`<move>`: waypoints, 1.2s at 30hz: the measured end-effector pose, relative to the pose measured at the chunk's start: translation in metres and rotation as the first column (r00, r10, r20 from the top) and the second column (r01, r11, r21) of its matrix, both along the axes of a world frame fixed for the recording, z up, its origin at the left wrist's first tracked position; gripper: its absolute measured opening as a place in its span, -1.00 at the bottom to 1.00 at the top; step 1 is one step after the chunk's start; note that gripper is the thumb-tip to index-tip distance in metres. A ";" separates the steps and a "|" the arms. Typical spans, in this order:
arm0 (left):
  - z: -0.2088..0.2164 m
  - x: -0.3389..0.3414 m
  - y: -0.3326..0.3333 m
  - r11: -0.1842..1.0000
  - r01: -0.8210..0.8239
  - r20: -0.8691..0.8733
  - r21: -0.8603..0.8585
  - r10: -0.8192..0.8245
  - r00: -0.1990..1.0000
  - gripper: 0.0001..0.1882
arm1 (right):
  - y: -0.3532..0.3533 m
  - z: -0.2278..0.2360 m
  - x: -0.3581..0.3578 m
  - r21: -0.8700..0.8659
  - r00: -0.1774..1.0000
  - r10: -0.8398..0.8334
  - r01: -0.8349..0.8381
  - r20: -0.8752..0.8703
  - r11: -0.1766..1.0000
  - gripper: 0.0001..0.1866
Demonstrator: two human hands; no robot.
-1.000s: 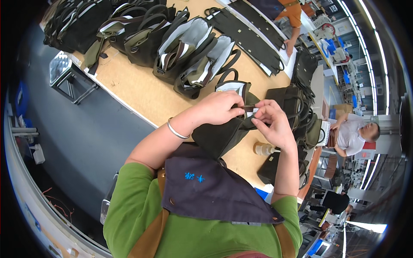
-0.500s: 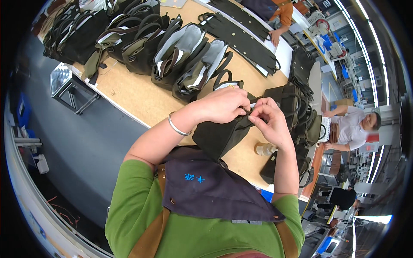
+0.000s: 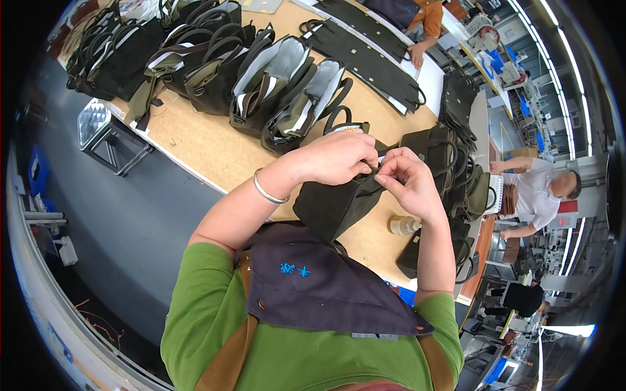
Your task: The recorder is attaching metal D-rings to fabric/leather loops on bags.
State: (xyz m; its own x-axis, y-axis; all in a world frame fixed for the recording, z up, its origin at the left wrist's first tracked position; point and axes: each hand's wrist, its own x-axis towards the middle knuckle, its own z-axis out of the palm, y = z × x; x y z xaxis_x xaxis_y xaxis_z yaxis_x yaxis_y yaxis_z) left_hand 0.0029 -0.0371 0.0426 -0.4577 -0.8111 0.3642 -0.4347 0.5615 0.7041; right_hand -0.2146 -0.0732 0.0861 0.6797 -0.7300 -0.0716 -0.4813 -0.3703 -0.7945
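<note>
My left hand (image 3: 340, 156) and right hand (image 3: 412, 179), close together, pinch the dark bag (image 3: 334, 208) below them by its upper edge; it looks light, soft, best held there.

This is a bag workshop, like a small factory hall. At eleven o'clock, many similar dark bags (image 3: 215, 85) stand in a row on a large tabletop (image 3: 189, 140); at one o'clock, flat dark panels (image 3: 365, 62) lie on it. Near two o'clock, work stations (image 3: 484, 39) with blue bins (image 3: 497, 62) and long strip lights (image 3: 553, 65) are visible. Other workers are at three (image 3: 531, 189) and four o'clock; a dark apron (image 3: 326, 283) is at six.
</note>
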 end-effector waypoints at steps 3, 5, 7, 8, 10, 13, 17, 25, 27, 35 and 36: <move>0.003 0.000 0.001 1.000 -0.001 0.018 0.007 0.000 1.000 -0.89 | -0.001 -0.001 0.000 -0.005 1.000 -0.006 0.006 -0.004 1.000 -0.90; 0.001 0.000 0.000 1.000 -0.002 0.012 -0.002 0.002 1.000 -0.89 | 0.000 0.002 0.002 0.024 1.000 0.001 -0.001 -0.025 1.000 -0.91; 0.000 0.000 0.000 1.000 -0.004 0.014 -0.006 0.004 1.000 -0.89 | 0.001 0.001 0.002 0.020 1.000 0.002 -0.002 -0.015 1.000 -0.91; 0.000 0.000 0.001 1.000 -0.005 0.020 -0.005 0.005 1.000 -0.89 | 0.001 0.001 0.003 0.018 1.000 0.002 -0.002 -0.010 1.000 -0.91; -0.001 0.000 0.001 1.000 -0.007 0.028 -0.006 0.007 1.000 -0.89 | 0.004 0.004 0.006 0.015 1.000 -0.010 0.010 -0.009 1.000 -0.91; -0.001 0.000 0.002 1.000 -0.012 0.031 -0.009 0.012 0.999 -0.88 | 0.005 0.005 0.008 0.004 1.000 -0.026 0.026 -0.017 1.000 -0.91; -0.002 0.001 0.003 1.000 -0.001 0.001 0.001 0.001 1.000 -0.88 | 0.007 0.004 0.010 -0.007 0.999 -0.042 0.042 -0.021 0.999 -0.89; -0.007 0.004 0.001 0.999 0.040 -0.075 0.008 -0.040 0.996 -0.88 | 0.004 0.007 0.009 0.006 0.999 -0.014 0.014 -0.030 1.000 -0.88; -0.007 0.004 0.001 0.999 0.042 -0.077 -0.007 -0.043 0.996 -0.88 | 0.004 0.007 0.009 0.007 1.000 -0.010 0.010 -0.028 1.000 -0.88; -0.009 0.003 0.001 0.999 0.049 -0.144 -0.003 -0.049 0.988 -0.84 | 0.004 0.002 0.008 0.089 0.997 -0.017 0.011 0.076 0.996 -0.80; -0.009 0.003 0.001 0.999 0.046 -0.154 -0.004 -0.046 0.987 -0.84 | 0.004 0.003 0.008 0.107 0.998 -0.019 0.012 0.064 0.994 -0.77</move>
